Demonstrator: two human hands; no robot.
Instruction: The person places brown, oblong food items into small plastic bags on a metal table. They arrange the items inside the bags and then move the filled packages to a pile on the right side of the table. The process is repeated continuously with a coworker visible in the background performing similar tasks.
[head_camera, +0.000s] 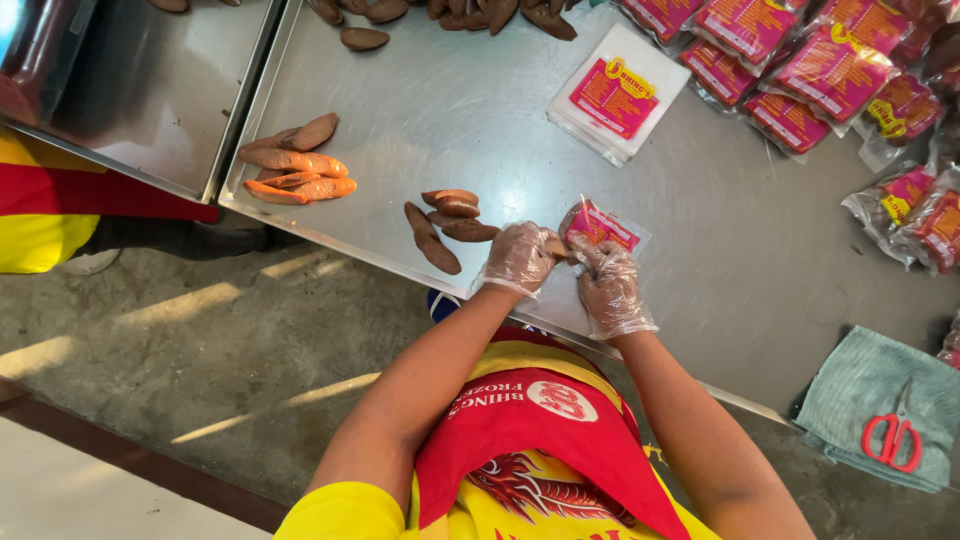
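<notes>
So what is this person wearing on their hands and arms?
Both hands wear thin, clear, crinkly plastic gloves: left hand, right hand. The gloves end loosely at the wrists. The arms are bare up to short yellow sleeves. No watch or jewellery shows.

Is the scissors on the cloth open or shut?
Shut: the red-handled scissors lie on the green cloth with both handle loops side by side and blades together.

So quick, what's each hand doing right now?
Left hand: closed on a brown piece.
Right hand: closed on the pink-labelled clear bag.
</notes>
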